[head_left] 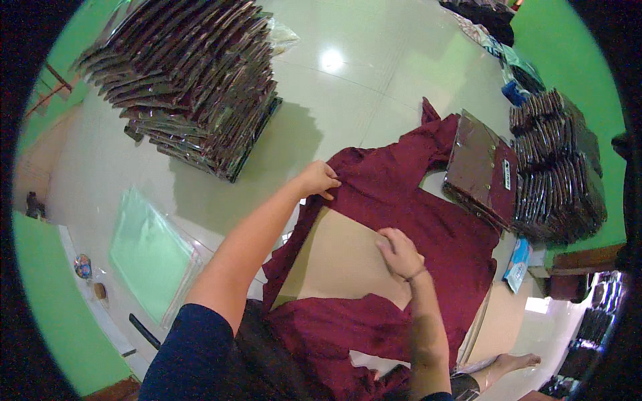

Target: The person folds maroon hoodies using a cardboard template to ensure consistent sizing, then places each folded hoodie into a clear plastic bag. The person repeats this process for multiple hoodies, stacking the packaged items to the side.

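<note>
A maroon cloth garment (461, 260) lies spread and rumpled in front of me, one narrow part reaching to the far side. On its middle rests a tan cardboard sheet (341, 257), with cloth along its far, right and near sides. My left hand (319, 180) pinches the garment's edge by the far left corner of the cardboard. Over the cardboard's right part is my right hand (403, 257), its fingers loosely bent and thumb apart, with nothing visible in it. Beyond the cloth on the right, a folded maroon garment in clear plastic (478, 174) leans against a stack.
A tall stack of bagged dark garments (194, 80) stands at the far left. More bagged stacks (555, 174) line the right. Clear plastic sleeves (150, 250) lie at left on the tiled floor (361, 73). A blue-and-white packet (517, 264) and a bare foot (515, 363) are at right.
</note>
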The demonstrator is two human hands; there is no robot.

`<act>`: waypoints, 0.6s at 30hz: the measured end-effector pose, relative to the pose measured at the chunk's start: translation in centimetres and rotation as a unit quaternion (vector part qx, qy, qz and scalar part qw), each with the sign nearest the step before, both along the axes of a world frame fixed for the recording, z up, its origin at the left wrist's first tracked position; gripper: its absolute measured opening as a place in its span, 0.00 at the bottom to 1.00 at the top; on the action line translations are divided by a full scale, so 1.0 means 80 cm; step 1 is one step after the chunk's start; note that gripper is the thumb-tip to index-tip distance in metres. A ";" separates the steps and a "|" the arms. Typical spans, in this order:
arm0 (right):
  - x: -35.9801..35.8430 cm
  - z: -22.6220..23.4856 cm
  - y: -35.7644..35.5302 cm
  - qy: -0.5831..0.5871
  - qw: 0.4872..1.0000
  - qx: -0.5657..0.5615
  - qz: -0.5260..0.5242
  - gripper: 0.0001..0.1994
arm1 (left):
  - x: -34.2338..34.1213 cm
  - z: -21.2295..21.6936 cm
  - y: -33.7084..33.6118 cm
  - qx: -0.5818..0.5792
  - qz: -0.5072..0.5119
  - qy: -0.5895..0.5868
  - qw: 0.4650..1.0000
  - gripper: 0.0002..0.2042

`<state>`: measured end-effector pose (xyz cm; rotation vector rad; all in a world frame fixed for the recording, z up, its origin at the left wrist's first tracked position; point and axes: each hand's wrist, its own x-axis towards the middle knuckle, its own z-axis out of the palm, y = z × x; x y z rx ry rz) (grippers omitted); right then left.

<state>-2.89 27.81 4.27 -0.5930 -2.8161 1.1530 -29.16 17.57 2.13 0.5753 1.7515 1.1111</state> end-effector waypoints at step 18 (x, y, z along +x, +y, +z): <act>0.212 -0.026 0.163 -0.194 0.923 0.228 -0.242 0.19 | 0.021 0.008 0.038 -0.031 -0.053 0.219 0.974 0.19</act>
